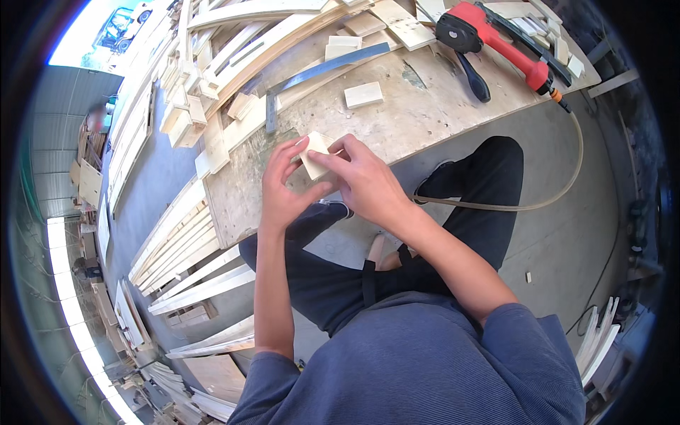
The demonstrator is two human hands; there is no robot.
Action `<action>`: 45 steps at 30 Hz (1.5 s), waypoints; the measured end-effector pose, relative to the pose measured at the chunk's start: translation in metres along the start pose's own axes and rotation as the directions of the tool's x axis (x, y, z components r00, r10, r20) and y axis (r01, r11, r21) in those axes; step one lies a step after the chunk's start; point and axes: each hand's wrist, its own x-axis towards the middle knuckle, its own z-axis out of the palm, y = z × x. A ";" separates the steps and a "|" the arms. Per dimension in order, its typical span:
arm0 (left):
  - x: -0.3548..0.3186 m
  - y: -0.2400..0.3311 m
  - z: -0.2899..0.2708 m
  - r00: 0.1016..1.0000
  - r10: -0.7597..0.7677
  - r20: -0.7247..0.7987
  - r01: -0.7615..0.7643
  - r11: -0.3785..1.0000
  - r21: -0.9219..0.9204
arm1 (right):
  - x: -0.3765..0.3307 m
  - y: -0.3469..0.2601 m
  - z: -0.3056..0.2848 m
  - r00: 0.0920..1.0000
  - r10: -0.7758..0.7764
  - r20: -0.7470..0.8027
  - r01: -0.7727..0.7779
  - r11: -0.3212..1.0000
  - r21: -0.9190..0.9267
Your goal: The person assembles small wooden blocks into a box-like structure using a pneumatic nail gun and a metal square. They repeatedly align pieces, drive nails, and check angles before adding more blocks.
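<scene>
Both my hands hold a small pale wooden block (312,164) just over the front edge of the workbench. My left hand (283,188) has its fingertips on the block's left and upper side, with the thumb reaching below it. From the right, my right hand (365,177) grips the same block, its thumb or finger lying across the face. A metal try square (329,67) lies on the bench beyond my hands, its stock (271,113) pointing toward me. Another small wooden block (363,95) rests on the bench to the right of the square.
A red pneumatic nail gun (489,42) with a hose (577,163) lies at the back right of the plywood bench (439,106). Wooden strips (248,60) pile up at the back left. More long strips (177,241) lean at the left. My legs are under the bench edge.
</scene>
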 end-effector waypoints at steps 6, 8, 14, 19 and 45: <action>-0.004 -0.007 0.008 0.996 -0.032 -0.082 0.018 0.985 -0.172 | 0.002 -0.001 -0.002 1.000 -0.010 0.016 0.009 1.000 0.011; -0.009 -0.007 0.013 0.990 -0.079 -0.116 0.039 0.949 -0.312 | 0.002 -0.002 -0.003 1.000 0.000 0.020 0.000 1.000 0.010; -0.024 -0.019 0.017 0.984 -0.023 -0.179 0.004 0.995 -0.104 | 0.002 0.001 0.001 1.000 0.016 0.011 -0.016 1.000 0.023; -0.026 0.006 0.065 0.922 -0.184 -0.342 0.063 0.940 -0.335 | 0.000 0.000 0.001 0.996 0.076 0.038 -0.078 0.995 0.060; -0.012 -0.004 0.026 0.946 -0.144 -0.292 0.100 0.982 -0.159 | 0.034 0.033 -0.015 0.982 -0.094 0.163 0.074 0.990 0.122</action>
